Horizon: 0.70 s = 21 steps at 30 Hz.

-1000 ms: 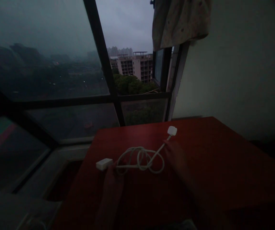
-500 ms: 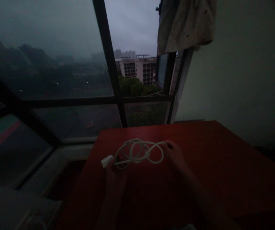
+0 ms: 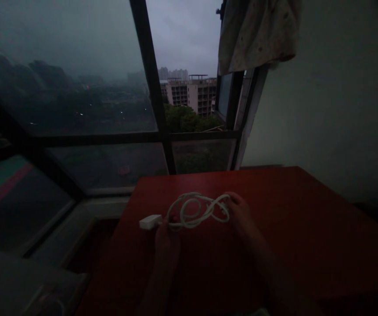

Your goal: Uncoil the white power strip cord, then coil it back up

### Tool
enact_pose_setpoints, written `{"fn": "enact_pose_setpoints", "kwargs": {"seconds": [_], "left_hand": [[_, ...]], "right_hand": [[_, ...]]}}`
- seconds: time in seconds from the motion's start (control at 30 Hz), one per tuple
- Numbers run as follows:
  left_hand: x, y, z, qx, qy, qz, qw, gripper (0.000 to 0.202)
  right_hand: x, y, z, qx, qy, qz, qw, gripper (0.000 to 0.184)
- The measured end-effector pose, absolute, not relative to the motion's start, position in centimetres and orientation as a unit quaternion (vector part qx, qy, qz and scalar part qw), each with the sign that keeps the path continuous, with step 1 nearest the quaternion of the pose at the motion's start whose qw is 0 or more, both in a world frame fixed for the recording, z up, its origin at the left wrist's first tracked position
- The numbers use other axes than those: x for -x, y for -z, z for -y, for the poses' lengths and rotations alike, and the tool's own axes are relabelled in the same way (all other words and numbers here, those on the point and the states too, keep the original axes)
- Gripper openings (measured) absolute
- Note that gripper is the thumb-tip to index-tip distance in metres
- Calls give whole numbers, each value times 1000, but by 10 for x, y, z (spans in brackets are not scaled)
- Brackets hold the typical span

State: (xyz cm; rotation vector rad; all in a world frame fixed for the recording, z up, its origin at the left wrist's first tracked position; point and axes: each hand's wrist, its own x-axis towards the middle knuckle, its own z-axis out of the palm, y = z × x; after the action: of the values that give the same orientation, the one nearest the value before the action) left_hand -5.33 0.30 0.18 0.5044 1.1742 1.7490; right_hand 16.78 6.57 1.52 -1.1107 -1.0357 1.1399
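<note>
A white cable lies in loose, overlapping loops between my two hands, over the reddish-brown table. At its left end is a white block-shaped plug or adapter, sticking out past my fingers. My left hand is closed on the cable just right of that block. At the other side, my right hand pinches the right end of the loops between thumb and fingers. Dim light hides the finger details. Whether the loops touch the tabletop I cannot tell.
Beyond the table stands a dark-framed window, with one pane open at the right. A spotted cloth hangs above it. A pale wall borders the right side. At lower left is a pale surface.
My left hand has shifted slightly right along the cable, off the white block, which now shows more fully. The loops have moved a little right. My right hand keeps its pinch.
</note>
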Motion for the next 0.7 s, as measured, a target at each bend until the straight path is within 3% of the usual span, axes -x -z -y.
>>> {"fn": "enact_pose_setpoints", "kwargs": {"seconds": [0.17, 0.37, 0.47, 0.63, 0.7], "left_hand": [[59, -5, -5, -176, -726, -443, 496, 16], [50, -8, 0, -173, -732, -393, 529, 19], [43, -9, 3, -214, -711, -427, 517, 23], [34, -7, 7, -314, -645, -497, 489, 26], [32, -8, 8, -360, -616, -513, 478, 27]], "right_hand": [[-185, 0, -81, 522, -272, 627, 510, 18], [-191, 0, -83, 528, -88, 734, 418, 31], [-176, -8, -63, 536, -89, 715, 440, 37], [-133, -23, -26, 505, -222, 702, 451, 42], [-125, -25, -24, 502, -189, 718, 443, 52]]}}
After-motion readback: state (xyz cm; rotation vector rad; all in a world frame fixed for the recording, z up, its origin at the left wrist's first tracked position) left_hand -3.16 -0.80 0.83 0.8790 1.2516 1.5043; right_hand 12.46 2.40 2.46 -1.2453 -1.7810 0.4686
